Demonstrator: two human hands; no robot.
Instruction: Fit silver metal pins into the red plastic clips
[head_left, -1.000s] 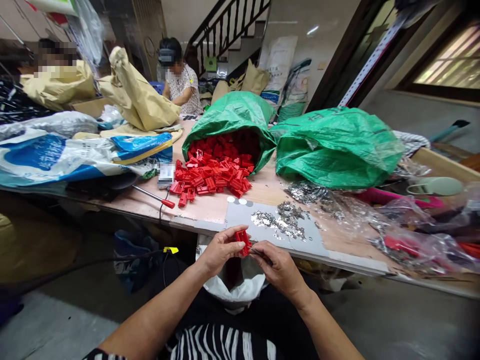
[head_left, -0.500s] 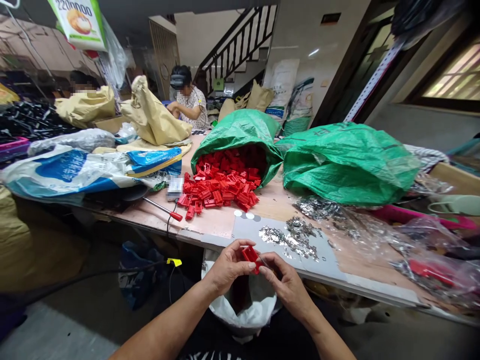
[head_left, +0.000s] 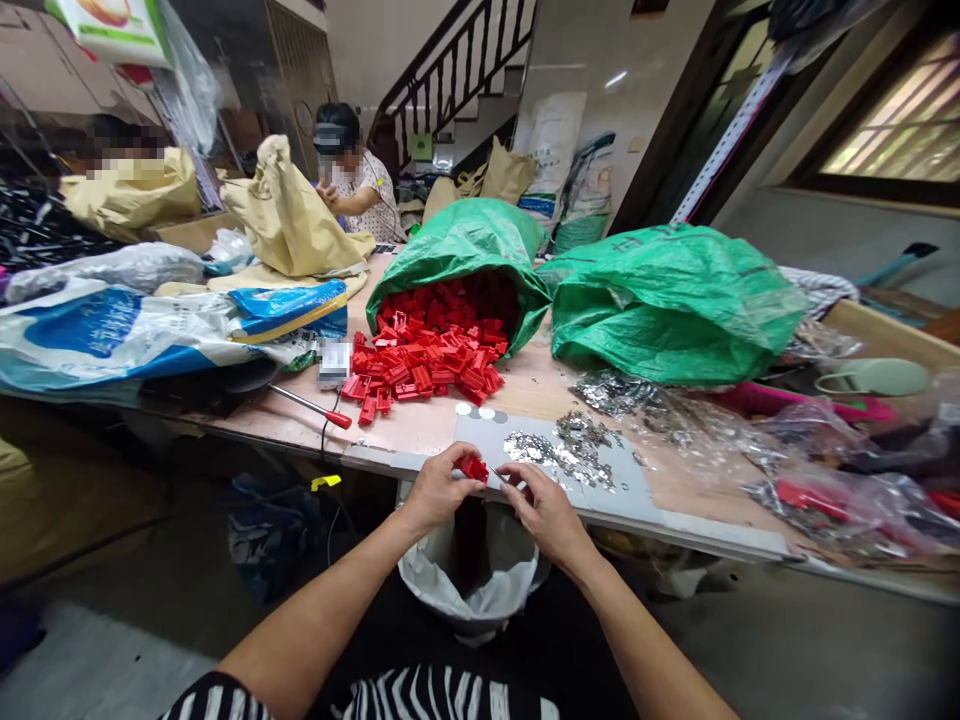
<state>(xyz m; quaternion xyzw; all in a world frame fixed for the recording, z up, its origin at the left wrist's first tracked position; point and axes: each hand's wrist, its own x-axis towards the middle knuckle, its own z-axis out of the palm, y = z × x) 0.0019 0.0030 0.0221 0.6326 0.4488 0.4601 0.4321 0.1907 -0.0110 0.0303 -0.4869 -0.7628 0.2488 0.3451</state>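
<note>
My left hand (head_left: 435, 492) is closed on a small red plastic part (head_left: 474, 468), pinched between thumb and fingers over the table's front edge. Just to its right, my right hand (head_left: 546, 512) pinches a thin metal piece (head_left: 495, 473), its tip pointing at the red part. Whether the two touch I cannot tell. Beyond my hands, small shiny metal pieces (head_left: 581, 450) lie scattered on a grey sheet (head_left: 480, 432). Many like red parts (head_left: 427, 362) spill from an open green sack (head_left: 461, 240). Below my hands stands a bucket with a white liner (head_left: 480, 608).
A second green sack (head_left: 675, 310) lies at the right, beside clear plastic bags (head_left: 840, 500) and a pink tray (head_left: 757, 398). A red-handled lever (head_left: 337, 418) juts out at the left near a blue-and-white sack (head_left: 165, 330). Across the table sits a co-worker (head_left: 367, 195).
The view has shifted, and both hands appear higher and farther left in it. The red part has turned in my left hand. My right fingers have drawn slightly away from it.
</note>
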